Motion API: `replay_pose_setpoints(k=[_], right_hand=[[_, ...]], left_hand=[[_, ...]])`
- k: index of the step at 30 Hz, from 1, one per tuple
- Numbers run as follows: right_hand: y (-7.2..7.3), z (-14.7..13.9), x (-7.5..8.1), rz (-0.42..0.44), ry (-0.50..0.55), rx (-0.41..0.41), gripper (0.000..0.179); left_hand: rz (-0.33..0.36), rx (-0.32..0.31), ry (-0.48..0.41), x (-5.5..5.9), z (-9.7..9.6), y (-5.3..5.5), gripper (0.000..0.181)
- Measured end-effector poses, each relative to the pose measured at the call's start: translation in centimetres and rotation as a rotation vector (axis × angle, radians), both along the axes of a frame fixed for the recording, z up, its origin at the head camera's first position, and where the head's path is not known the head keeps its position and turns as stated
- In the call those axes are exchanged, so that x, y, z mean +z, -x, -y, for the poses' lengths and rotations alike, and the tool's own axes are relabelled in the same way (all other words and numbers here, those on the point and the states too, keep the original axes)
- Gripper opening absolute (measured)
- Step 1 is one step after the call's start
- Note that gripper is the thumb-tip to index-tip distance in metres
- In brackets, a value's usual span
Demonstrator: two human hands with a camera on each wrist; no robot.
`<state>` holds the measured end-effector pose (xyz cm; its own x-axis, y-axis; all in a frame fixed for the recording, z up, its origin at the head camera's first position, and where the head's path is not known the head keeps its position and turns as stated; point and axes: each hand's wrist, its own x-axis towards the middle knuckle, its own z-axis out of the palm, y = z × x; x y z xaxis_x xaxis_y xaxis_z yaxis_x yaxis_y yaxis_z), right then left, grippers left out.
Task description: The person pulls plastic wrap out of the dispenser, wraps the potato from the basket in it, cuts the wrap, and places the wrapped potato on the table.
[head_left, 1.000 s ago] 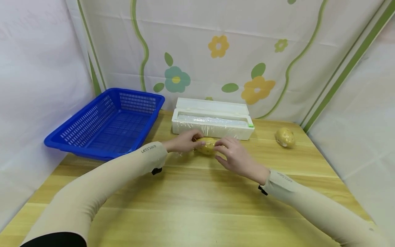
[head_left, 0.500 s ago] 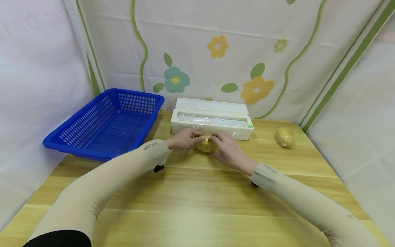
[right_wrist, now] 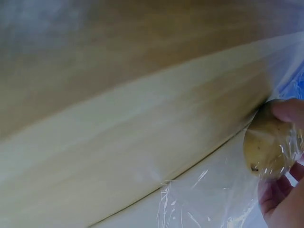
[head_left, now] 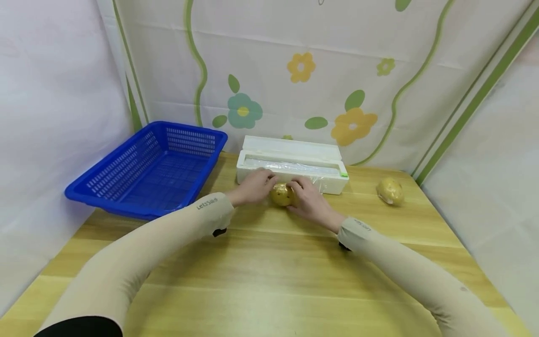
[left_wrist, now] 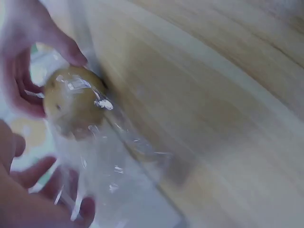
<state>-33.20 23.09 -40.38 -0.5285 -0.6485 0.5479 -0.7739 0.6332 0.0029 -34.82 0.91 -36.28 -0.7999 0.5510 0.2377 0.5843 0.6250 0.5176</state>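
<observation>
A yellow potato sits just in front of the white box, with clear cling film over and beside it. My right hand grips it from the right, and the left wrist view shows that thumb on the film-covered skin. To the potato's left, my left hand has its fingers curled and pinches the cling film, which runs across its fingertips in the left wrist view. In the right wrist view the film spreads from the potato along the box. My right palm hides part of the potato.
The long white box has its lid raised, with a cling film roll inside. A blue basket stands at the left. Another potato, shiny with film, lies at the right on the wooden table.
My right hand has moved left and closed around the potato, which has turned to show more of one end. The left hand has drawn slightly off the potato. The view has shifted a little.
</observation>
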Motion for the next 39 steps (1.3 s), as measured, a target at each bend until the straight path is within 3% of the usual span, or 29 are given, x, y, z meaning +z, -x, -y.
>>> replay_pose_setpoints(k=[3, 7, 11, 19, 25, 33, 39], right_hand=[[0.0, -0.2, 0.0, 0.028, 0.031, 0.0, 0.067], [-0.1, -0.2, 0.4, 0.102, 0.063, -0.006, 0.068], [-0.2, -0.2, 1.0, 0.201, 0.104, -0.019, 0.068], [-0.1, 0.1, 1.4, 0.313, 0.172, -0.095, 0.065], [-0.3, 0.2, 1.2, 0.367, 0.221, -0.155, 0.064], [-1.7, 0.2, 1.0, 0.417, 0.331, -0.245, 0.061], [-1.6, 0.7, 1.2, 0.387, 0.294, -0.244, 0.065]], left_hand=[[-0.172, 0.038, 0.057, 0.7, -0.4, -1.0, 0.029], [-0.336, -0.028, 0.148, 0.8, -0.3, -1.7, 0.023], [-0.317, -0.086, 0.198, 0.4, -0.2, -1.9, 0.035], [-0.311, -0.077, 0.227, -1.1, -0.5, -0.9, 0.077], [-0.344, -0.033, 0.274, -1.8, -1.2, -0.1, 0.078], [-0.411, -0.03, 0.245, -2.9, -2.4, 0.4, 0.068], [-0.48, 0.001, 0.222, -2.9, -1.8, 0.6, 0.068]])
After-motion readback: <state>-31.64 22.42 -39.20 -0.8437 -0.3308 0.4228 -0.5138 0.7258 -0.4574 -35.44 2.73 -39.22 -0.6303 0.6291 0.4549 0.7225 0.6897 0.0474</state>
